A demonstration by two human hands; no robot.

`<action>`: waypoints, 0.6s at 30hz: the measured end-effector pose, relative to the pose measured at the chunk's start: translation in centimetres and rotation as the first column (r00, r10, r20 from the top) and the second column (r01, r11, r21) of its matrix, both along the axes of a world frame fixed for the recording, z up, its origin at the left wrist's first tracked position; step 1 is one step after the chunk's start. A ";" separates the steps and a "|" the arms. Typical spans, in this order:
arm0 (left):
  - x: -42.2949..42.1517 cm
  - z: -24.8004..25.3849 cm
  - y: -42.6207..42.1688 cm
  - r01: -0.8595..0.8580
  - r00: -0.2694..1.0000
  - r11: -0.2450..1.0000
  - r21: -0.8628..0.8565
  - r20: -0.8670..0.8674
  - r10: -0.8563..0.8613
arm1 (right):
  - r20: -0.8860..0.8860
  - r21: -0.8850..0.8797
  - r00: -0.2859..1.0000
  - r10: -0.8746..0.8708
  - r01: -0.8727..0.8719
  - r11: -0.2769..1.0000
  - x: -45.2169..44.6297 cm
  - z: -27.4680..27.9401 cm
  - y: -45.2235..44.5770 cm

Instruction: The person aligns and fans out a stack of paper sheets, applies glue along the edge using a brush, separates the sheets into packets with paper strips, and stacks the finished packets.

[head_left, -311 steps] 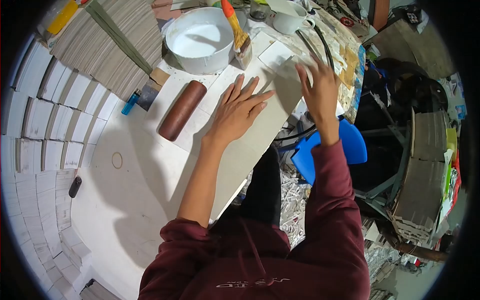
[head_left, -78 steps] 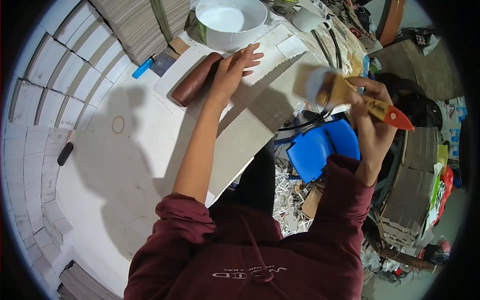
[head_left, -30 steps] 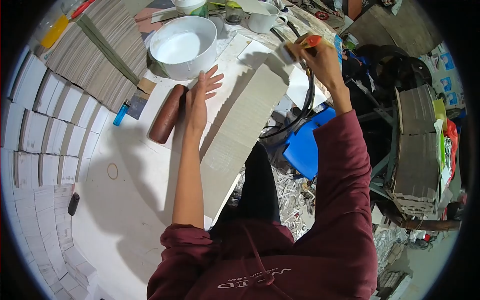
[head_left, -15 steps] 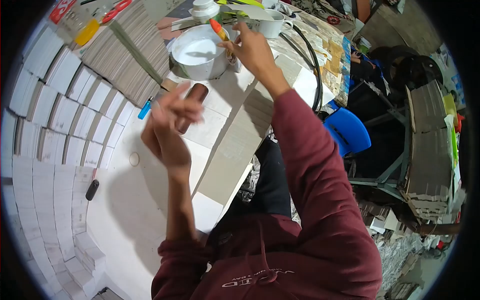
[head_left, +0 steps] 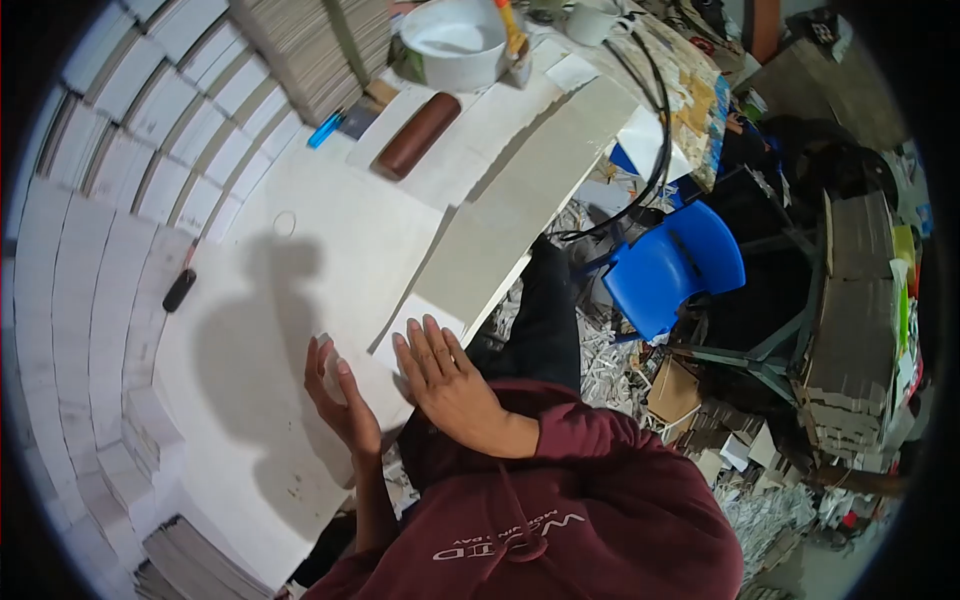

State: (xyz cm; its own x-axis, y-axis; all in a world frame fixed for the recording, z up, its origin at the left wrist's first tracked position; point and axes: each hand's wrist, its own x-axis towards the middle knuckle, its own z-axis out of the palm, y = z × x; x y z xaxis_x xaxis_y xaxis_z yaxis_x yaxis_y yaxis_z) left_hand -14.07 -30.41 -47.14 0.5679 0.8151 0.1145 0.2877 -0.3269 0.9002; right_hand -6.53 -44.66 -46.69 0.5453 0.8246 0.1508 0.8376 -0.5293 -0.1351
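Note:
My right hand (head_left: 450, 388) is open, its fingers stretched out over a small white sheet (head_left: 408, 335) at the near edge of the table; whether it touches the sheet I cannot tell. Just left of it, my left hand (head_left: 343, 400) is held with fingers apart and nothing in it. A long grey board strip (head_left: 515, 205) runs up the table from the white sheet. Farther up lies a brown rounded bar (head_left: 420, 135). Behind it stands a white bowl (head_left: 455, 62), with an orange-and-yellow-handled brush (head_left: 511, 30) at its right side.
Stacks of white paper blocks (head_left: 130, 130) line the left side. A black object (head_left: 179, 291) and a blue item (head_left: 325, 130) lie by them. A black cable (head_left: 662, 150) hangs off the table's right side. A blue chair (head_left: 665, 265) stands amid paper scraps.
My right hand has let go of the brush at the bowl and come back to the near edge. My left hand has moved back too. The view has tilted downward.

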 end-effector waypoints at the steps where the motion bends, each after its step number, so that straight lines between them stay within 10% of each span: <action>1: -1.2 -0.1 -0.1 -0.020 1.000 1.000 -0.001 -0.012 0.020 | -0.060 0.115 0.998 0.017 -0.010 0.993 -0.5 0.7 0.0; 6: -7.1 -3.3 -0.6 0.067 0.997 0.961 0.269 0.006 -0.071 | -0.503 0.457 0.781 0.371 -0.125 0.881 -1.8 6.8 0.7; 8: -9.5 -4.7 -1.1 0.007 0.991 0.983 0.182 0.129 -0.031 | -0.865 0.488 0.224 0.448 0.171 0.856 -1.4 7.3 1.3; 10: -9.9 -2.9 -1.3 -0.058 0.997 0.960 0.273 -0.025 0.067 | -0.730 0.597 0.533 0.427 0.193 0.779 -1.3 4.3 2.0; 12: -10.3 -1.3 -0.8 -0.046 0.962 0.947 0.318 -0.241 0.127 | -0.220 0.282 0.973 0.072 -0.007 0.959 -0.3 2.9 1.0; 14: -10.5 -0.8 0.4 0.197 0.800 0.810 0.552 -0.568 0.193 | -0.251 0.127 0.968 0.005 0.028 0.992 -0.4 1.4 0.2; 18: -8.1 -0.7 0.5 0.158 0.890 0.860 0.485 -0.446 0.088 | -0.029 -0.012 0.999 0.031 -0.031 0.999 -0.5 -0.3 0.0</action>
State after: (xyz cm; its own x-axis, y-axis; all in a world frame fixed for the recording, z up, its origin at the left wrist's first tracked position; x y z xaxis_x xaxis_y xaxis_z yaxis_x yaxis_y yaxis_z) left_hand -22.19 -29.94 -47.79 0.6833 0.6937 0.2276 0.5887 -0.7079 0.3904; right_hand -6.98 -44.68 -47.00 0.5237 0.8427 0.1248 0.8493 -0.5051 -0.1531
